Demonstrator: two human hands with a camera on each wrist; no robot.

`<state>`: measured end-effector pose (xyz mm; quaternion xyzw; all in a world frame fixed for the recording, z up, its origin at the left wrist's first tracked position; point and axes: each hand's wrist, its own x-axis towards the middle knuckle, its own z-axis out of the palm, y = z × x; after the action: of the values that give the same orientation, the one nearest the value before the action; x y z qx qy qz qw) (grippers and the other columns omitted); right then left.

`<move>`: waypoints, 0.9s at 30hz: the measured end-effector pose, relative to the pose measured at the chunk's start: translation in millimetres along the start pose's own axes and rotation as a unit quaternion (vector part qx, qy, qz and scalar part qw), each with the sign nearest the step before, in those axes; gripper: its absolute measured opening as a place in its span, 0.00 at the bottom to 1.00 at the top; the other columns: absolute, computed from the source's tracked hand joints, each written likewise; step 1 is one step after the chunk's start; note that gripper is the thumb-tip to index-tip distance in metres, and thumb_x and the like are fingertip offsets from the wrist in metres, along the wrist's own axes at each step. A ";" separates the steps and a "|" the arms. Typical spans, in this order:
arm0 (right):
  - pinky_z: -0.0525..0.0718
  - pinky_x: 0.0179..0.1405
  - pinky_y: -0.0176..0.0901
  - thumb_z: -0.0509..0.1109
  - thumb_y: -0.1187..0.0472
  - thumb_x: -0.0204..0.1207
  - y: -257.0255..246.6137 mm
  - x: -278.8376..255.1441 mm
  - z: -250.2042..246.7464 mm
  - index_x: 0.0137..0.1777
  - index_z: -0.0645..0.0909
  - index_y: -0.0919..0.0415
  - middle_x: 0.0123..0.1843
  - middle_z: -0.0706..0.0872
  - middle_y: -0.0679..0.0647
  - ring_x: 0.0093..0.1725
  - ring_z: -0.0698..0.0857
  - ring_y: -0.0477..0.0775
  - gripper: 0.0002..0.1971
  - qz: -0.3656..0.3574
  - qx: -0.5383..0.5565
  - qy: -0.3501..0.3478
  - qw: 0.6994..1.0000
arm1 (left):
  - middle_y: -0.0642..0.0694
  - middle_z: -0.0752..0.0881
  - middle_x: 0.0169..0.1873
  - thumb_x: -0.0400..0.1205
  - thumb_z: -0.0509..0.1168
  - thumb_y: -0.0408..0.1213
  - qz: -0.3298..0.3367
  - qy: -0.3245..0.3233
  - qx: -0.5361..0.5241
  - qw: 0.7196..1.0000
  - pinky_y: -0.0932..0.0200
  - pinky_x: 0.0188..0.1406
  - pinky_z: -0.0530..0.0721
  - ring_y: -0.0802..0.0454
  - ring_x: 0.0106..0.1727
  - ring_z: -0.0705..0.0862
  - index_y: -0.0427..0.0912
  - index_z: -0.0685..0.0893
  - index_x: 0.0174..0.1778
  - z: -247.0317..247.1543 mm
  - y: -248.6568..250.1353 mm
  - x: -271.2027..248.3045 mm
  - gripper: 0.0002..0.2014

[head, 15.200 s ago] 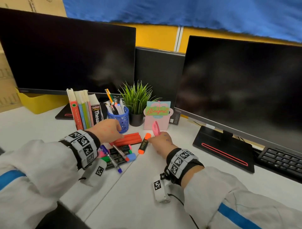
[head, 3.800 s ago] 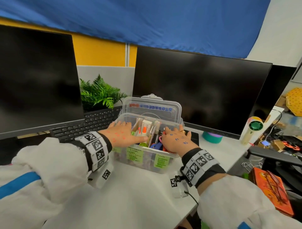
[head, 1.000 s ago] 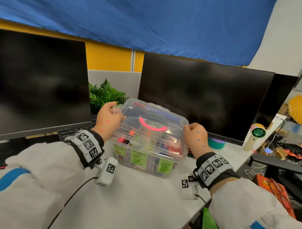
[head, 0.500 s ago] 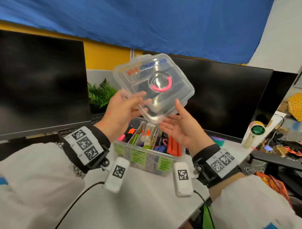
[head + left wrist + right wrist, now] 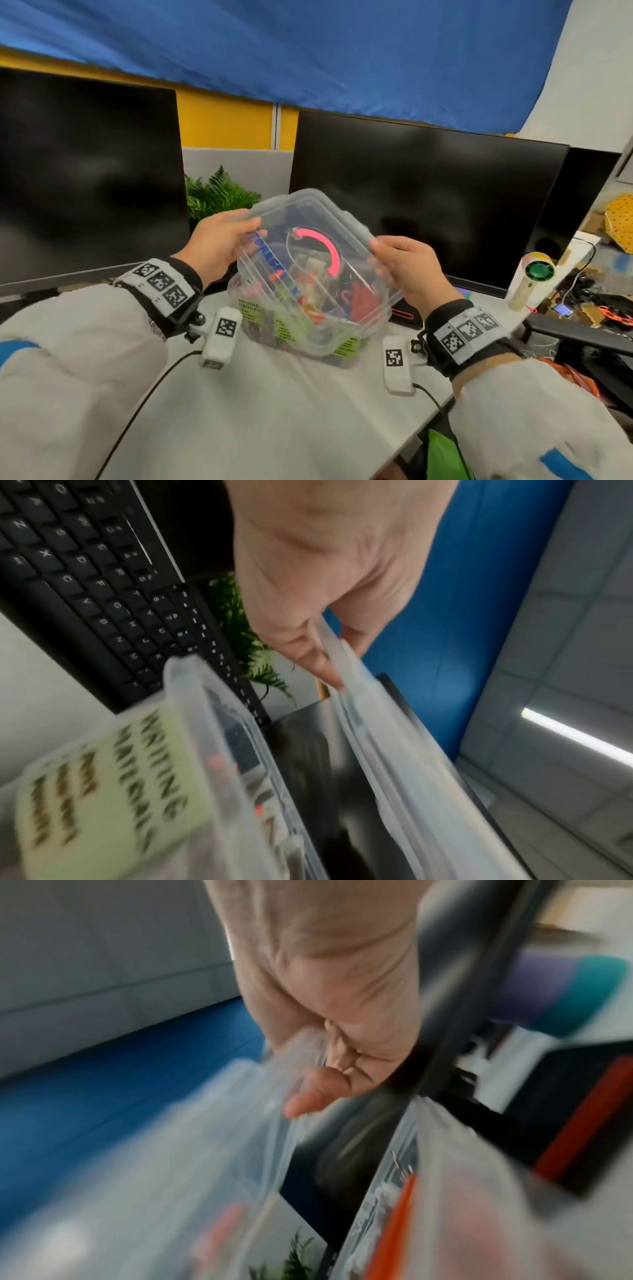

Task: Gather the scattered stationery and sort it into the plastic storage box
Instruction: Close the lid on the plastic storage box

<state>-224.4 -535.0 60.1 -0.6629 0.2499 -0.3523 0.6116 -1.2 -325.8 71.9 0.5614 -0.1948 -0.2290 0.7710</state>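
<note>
Closing step: both hands' grip, left [image 5: 219,245] & right [image 5: 409,270], pinch lid [image 5: 308,260] tilted over box [image 5: 346,346]; next align & press.

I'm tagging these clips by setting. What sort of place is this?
Most likely an office desk: two dark monitors stand behind the storage box, a black keyboard lies beside it, and a grey partition backs the desk.
</note>
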 end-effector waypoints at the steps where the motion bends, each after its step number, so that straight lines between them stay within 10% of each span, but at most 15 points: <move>1: 0.89 0.45 0.50 0.81 0.59 0.72 4.2 4.7 -2.8 0.55 0.89 0.64 0.48 0.92 0.62 0.46 0.91 0.60 0.14 0.044 0.050 0.044 0.997 | 0.37 0.91 0.48 0.83 0.71 0.28 0.005 0.035 -0.003 0.999 0.64 0.31 0.89 0.52 0.42 0.92 0.36 0.84 0.59 3.0 -4.2 0.1 0.10; 5: 0.87 0.63 0.55 0.75 0.73 0.73 20.3 10.1 -11.8 0.71 0.79 0.70 0.61 0.87 0.66 0.61 0.89 0.66 0.25 0.103 0.259 0.062 0.958 | 0.40 0.89 0.32 0.83 0.71 0.29 -0.025 0.135 0.048 0.989 0.58 0.26 0.89 0.51 0.27 0.89 0.35 0.85 0.42 9.0 -26.4 -3.5 0.04; 8: 0.86 0.64 0.60 0.74 0.78 0.70 38.7 16.7 -13.1 0.69 0.82 0.62 0.62 0.88 0.61 0.60 0.89 0.62 0.27 0.069 0.099 0.114 0.986 | 0.33 0.90 0.35 0.73 0.77 0.39 -0.009 0.117 0.230 0.966 0.46 0.35 0.92 0.41 0.32 0.90 0.35 0.87 0.32 6.3 -29.4 -7.5 0.11; 10: 0.85 0.65 0.58 0.75 0.76 0.72 44.5 17.5 -13.5 0.64 0.85 0.58 0.60 0.89 0.57 0.60 0.88 0.58 0.23 0.041 -0.010 0.151 0.988 | 0.42 0.86 0.26 0.72 0.77 0.45 0.019 0.093 0.359 0.929 0.58 0.29 0.84 0.45 0.29 0.87 0.41 0.83 0.26 7.1 -25.1 -9.6 0.15; 14: 0.86 0.57 0.49 0.76 0.63 0.77 52.7 16.7 -13.2 0.63 0.85 0.58 0.59 0.89 0.54 0.58 0.87 0.54 0.15 0.016 -0.151 0.117 0.982 | 0.40 0.84 0.44 0.71 0.74 0.55 -0.061 0.056 0.539 0.838 0.56 0.35 0.75 0.40 0.45 0.85 0.38 0.89 0.49 2.3 -26.2 -5.5 0.23; 17: 0.81 0.43 0.36 0.73 0.55 0.81 50.4 12.9 -7.5 0.66 0.84 0.55 0.59 0.89 0.52 0.54 0.86 0.49 0.15 0.007 -0.202 0.105 0.974 | 0.40 0.84 0.43 0.80 0.71 0.52 -0.106 0.024 0.537 0.836 0.57 0.28 0.70 0.47 0.36 0.79 0.35 0.88 0.51 -1.5 -29.4 -4.7 0.20; 22: 0.79 0.65 0.50 0.68 0.56 0.84 45.6 9.7 -5.1 0.75 0.79 0.52 0.74 0.81 0.53 0.71 0.80 0.55 0.20 0.038 -0.222 0.071 0.972 | 0.43 0.75 0.29 0.84 0.68 0.46 -0.115 0.004 0.546 0.830 0.61 0.24 0.64 0.49 0.26 0.69 0.38 0.79 0.39 -6.5 -27.1 -5.6 0.16; 27: 0.75 0.73 0.55 0.62 0.62 0.88 45.5 4.2 -2.0 0.79 0.75 0.51 0.81 0.73 0.54 0.78 0.74 0.59 0.21 0.070 -0.193 0.069 0.976 | 0.41 0.81 0.36 0.85 0.67 0.45 -0.102 -0.016 0.552 0.828 0.59 0.28 0.72 0.48 0.33 0.76 0.37 0.81 0.45 -6.7 -31.4 -1.4 0.13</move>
<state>-218.8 -545.2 15.9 -0.7235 0.4004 -0.2986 0.4765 -2.8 -328.1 39.9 0.9061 -0.2428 -0.1700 0.3020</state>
